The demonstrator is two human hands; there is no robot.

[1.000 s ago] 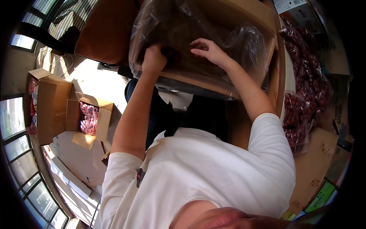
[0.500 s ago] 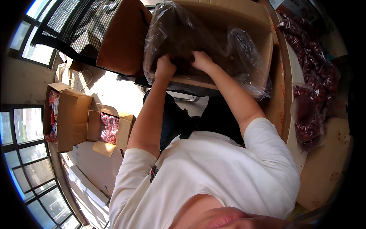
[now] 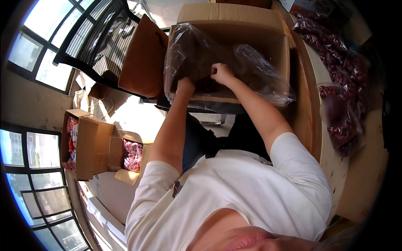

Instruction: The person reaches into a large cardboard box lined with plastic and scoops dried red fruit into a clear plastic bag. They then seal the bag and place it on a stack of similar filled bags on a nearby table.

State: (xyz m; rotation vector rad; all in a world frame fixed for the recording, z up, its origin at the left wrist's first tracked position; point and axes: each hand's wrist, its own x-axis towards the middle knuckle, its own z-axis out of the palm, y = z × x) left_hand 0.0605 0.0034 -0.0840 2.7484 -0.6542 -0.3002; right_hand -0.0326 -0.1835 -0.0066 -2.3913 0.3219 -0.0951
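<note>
A cardboard box [image 3: 234, 16] lined with a clear plastic bag [image 3: 255, 56] stands in front of me, its top uncovered. Both my forearms reach over its near side. My left hand [image 3: 185, 86] is low in the near left part of the box, closed, with its fingertips hidden. To its right and a little farther in, my right hand [image 3: 222, 73] has its fingers curled inward. Between the hands lies a dark reddish thing [image 3: 204, 84], too dim to name. The hands seem to hold its edges, but the grip is in shadow.
On the right-hand table [image 3: 331, 171] lie several clear bags of dark red fruit [image 3: 343, 88]. At left are a carton with red packets [image 3: 90, 144] and a smaller carton of red packs [image 3: 133, 155]. A brown chair cushion [image 3: 142, 56] adjoins the box's left side.
The whole view has shifted, with the box a little smaller and the side cartons lower. The dark reddish thing now shows more between my hands, which stay inside the box.
</note>
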